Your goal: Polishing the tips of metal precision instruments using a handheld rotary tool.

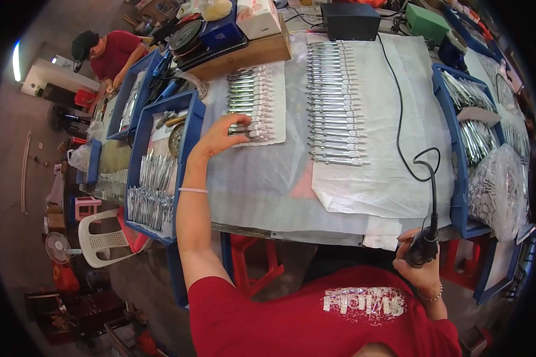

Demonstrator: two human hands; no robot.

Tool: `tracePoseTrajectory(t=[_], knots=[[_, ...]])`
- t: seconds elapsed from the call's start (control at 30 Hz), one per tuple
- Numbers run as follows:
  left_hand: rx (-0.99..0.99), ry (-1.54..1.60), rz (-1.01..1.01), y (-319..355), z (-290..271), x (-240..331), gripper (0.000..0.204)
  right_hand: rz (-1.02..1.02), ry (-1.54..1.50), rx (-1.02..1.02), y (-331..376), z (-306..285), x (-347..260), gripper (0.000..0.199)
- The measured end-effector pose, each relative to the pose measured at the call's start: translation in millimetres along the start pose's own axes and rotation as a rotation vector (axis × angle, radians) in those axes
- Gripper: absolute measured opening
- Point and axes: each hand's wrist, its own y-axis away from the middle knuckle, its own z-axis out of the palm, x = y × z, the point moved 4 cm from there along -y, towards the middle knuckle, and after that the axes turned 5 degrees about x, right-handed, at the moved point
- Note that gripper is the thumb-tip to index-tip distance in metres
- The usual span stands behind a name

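the left hand (220, 138) reaches far out over the counter (268, 190) and its fingers lie on the nearest end of a row of small silver metal pieces (253, 104). the fingertips press on the last pieces of the row; i cannot tell if one is really pinched between them. the pieces lie side by side on a white sheet (277, 128), each with its long axis across the counter, from left to right, so the row itself runs away from the person. this order seems to keep every piece easy to pick one after another.

a second, longer row of silver pieces (333, 104) lies just beside, on a bigger white sheet (387, 178), with the same direction.

the right hand (423, 262) is clenched around a black tool handle (424, 245), held upright near the counter edge, close to the body. its black cable (399, 119) runs up over the sheet to a black box (349, 21). held so, the tool seems parked away from the pieces.

a blue tray (138, 137) with more metal parts stands left of the reaching arm.
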Motion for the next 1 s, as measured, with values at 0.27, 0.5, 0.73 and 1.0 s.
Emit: tracePoseTrajectory(t=[0.27, 0.5, 0.73, 1.0], knots=[[-0.011, -0.250, 0.036, -1, 6, -3, 0.040, -0.026, 0.037, -0.010, 6, 3, -3, 0.041], [0.250, -0.238, 0.163, 15, 6, 42, 0.035, -0.038, 0.129, 0.120, 13, -8, 8, 0.037], [-0.025, -0.085, 0.523, 102, 136, 195, 0.033, 0.120, 0.082, 0.098, 7, -19, 39, 0.039], [-0.023, -0.254, 0.766, 130, 236, 246, 0.026, 0.083, 0.149, 0.124, -4, -22, 52, 0.042]])
